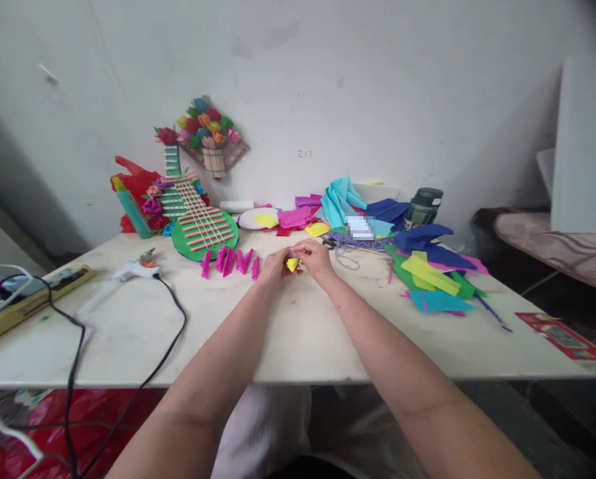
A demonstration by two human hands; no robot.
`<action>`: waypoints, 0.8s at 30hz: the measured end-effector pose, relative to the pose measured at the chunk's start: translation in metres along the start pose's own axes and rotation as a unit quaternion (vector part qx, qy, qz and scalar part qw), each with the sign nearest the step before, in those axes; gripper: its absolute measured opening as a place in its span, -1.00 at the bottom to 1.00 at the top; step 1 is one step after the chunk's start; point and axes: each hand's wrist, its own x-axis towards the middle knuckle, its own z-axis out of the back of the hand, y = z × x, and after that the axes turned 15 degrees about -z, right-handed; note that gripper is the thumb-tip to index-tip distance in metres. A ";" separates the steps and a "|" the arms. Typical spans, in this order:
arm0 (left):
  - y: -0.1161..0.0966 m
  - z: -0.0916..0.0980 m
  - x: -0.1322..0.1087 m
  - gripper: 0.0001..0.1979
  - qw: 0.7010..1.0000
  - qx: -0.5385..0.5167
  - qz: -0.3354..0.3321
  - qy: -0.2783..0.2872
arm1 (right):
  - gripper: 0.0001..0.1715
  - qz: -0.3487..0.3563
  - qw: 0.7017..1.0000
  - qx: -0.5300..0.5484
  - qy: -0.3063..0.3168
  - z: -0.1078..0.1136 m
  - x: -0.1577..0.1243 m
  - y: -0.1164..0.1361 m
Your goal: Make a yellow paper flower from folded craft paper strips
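— What do I have in the grip?

— Both hands are closed on one thing. My left hand [273, 267] and right hand [316, 256] meet fingertip to fingertip. The yellow piece [292, 265] is pinched between them, just above the table [298, 346], toward its far middle.

— Which hand has more of it?

— On my feed, neither clearly. The yellow piece shows in the gap between the two. The right hand's fingers curl over its top and the left hand's come in from the side. It is too small for me to tell its long axis or how it is folded.

— What lies closest outside the grip?

— The pink folds [228, 261], a row on the table just left of the left hand, near it but not touching. The left hand is the nearer one to them. Each fold runs roughly away from me, tilted a little.

— And beyond those?

— Behind the row is the green guitar [204, 229], its neck pointing toward the wall. Further left is the glue gun [134, 269], well apart from both hands, with its cable [173, 319] trailing off the front edge. On the right hand's side the paper pile [428, 273] lies spread out, near but apart. The flask [424, 205] stands behind it.
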 end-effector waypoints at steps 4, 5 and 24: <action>-0.002 0.000 -0.001 -0.84 0.999 0.029 -0.005 -0.019 | -0.94 -0.024 0.999 0.033 0.020 0.001 -0.001 0.004; -0.003 0.000 -0.001 -0.83 0.999 0.032 -0.006 -0.020 | -0.94 -0.043 0.998 0.045 0.024 0.002 -0.002 0.005; -0.001 0.001 0.004 -0.64 0.987 0.121 -0.085 -0.060 | -0.86 -0.136 0.989 0.055 0.010 0.001 -0.004 0.011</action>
